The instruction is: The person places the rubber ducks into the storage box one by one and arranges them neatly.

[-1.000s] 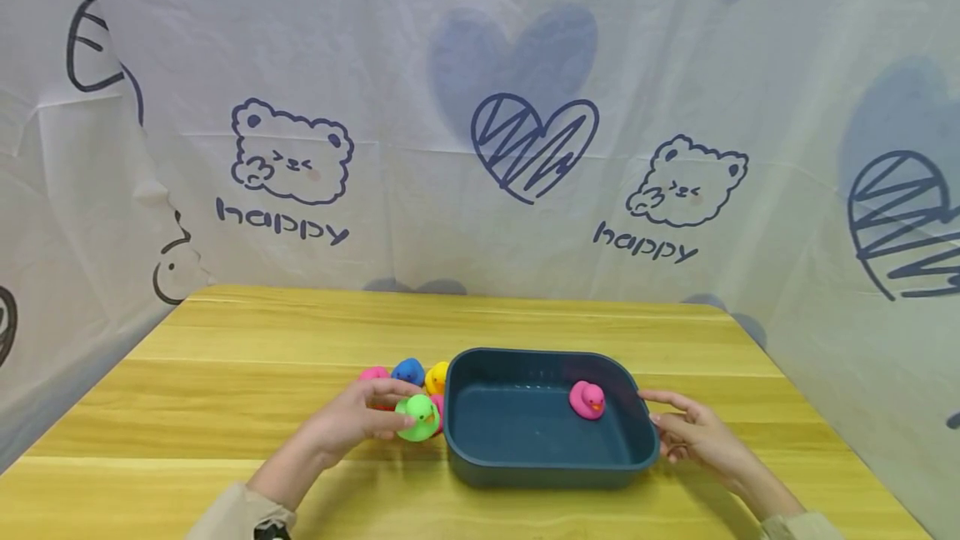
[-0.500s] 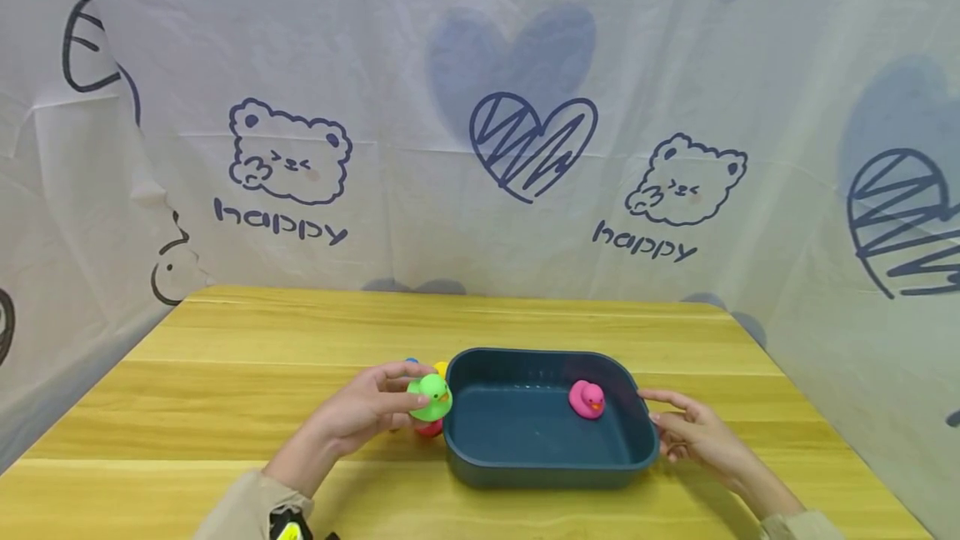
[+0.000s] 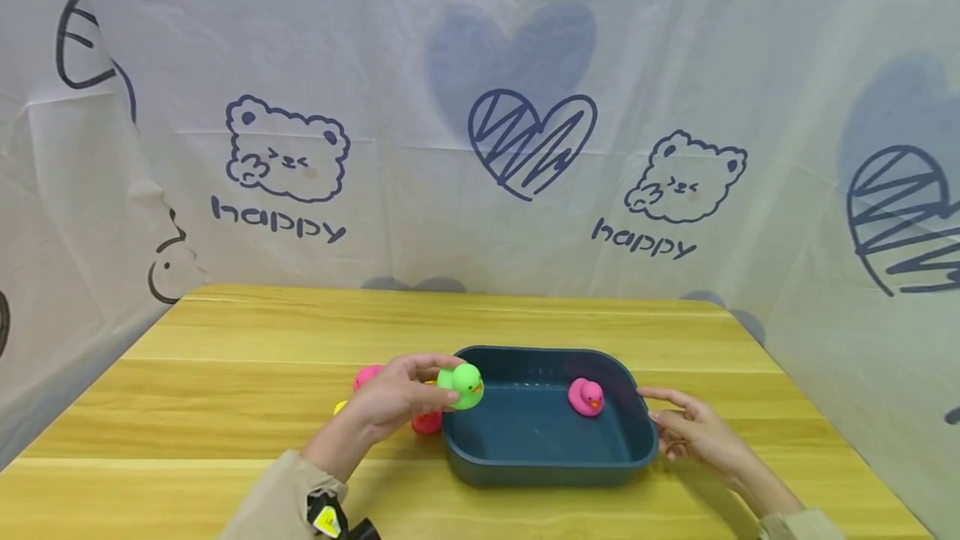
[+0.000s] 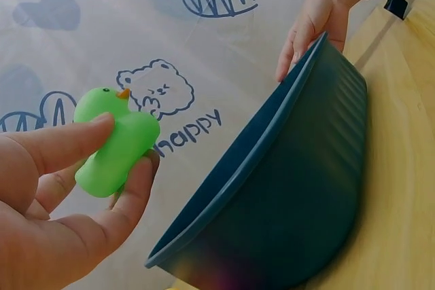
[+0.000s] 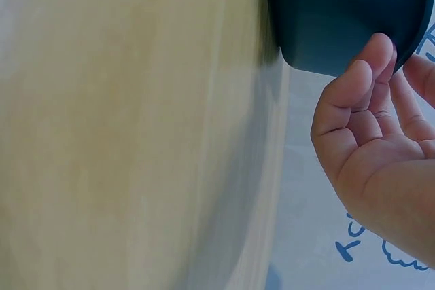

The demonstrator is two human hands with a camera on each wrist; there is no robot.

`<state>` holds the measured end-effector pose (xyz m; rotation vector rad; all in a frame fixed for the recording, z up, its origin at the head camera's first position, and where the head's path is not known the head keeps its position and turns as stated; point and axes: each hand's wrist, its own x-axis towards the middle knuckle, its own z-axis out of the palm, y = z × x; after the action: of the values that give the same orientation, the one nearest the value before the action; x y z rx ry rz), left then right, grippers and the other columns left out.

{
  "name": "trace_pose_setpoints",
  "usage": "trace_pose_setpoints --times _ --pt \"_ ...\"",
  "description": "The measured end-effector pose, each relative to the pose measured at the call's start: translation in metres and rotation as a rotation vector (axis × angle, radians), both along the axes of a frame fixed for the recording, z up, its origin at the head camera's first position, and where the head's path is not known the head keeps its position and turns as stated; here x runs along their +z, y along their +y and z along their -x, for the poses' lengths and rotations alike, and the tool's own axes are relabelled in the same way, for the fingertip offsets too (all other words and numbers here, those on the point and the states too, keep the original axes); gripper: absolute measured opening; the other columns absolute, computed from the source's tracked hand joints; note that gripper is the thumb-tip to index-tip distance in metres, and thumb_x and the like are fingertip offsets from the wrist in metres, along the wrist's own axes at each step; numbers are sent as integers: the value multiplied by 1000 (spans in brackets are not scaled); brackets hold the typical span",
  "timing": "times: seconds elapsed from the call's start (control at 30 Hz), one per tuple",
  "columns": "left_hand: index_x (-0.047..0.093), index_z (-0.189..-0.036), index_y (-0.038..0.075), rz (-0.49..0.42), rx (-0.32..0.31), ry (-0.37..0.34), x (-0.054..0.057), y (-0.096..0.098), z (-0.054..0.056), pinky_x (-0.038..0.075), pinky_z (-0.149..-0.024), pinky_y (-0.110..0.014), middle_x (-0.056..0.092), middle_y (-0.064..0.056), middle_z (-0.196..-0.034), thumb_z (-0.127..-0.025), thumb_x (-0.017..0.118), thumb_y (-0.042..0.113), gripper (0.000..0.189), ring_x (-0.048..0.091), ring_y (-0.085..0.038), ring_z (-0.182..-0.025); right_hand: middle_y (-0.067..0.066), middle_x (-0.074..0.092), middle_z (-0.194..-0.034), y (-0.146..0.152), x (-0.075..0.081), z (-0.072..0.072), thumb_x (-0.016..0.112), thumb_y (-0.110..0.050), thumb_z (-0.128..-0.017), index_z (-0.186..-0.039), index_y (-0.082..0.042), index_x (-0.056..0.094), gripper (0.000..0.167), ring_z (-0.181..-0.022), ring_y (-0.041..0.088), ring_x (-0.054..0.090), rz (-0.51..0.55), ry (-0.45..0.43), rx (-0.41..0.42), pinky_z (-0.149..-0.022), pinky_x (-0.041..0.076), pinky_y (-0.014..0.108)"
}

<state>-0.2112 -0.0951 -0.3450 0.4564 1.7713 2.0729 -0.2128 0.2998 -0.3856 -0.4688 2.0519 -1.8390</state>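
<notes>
Carrying the green duck [image 3: 467, 384], the left hand [image 3: 401, 398] has moved rightward since the earlier frame; on my feed the duck now appears over the left rim of the dark blue basin [image 3: 551, 476]. I see thumb and fingers pinching its body. The right hand [image 3: 697, 434] stays touching the basin's right end; I cannot tell whether it grips.
</notes>
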Motion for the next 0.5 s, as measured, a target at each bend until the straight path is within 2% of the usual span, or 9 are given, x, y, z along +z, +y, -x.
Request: trace_pose_setpoints --times 0.1,0.27,0.5 --pt "50 -118 -9 10 0 5 1 3 1 48 -79 -32 55 -17 -103 -80 59 -6 39 60 -23 -87 1 60 -72 0 1 0 44 -13 -95 -120 -24 51 29 -60 9 54 -3 5 -3 -54 45 22" --pt "46 -125 -7 35 5 15 4 11 2 48 -78 -33 56 -20 -108 -81 56 -7 45 59 -24 -88 0 60 -70 0 1 0 46 -15 -94 -118 -25 52 27 -60 9 54 -18 -8 -28 -53 44 21" --pt "46 -126 -7 39 51 -13 5 25 5 49 -77 -34 57 -18 -104 -84 54 -7 42 60 -21 -83 0 60 -70 1 0 -1 46 -15 -94 -120 -24 51 28 -61 9 55 -21 3 -21 -53 44 21"
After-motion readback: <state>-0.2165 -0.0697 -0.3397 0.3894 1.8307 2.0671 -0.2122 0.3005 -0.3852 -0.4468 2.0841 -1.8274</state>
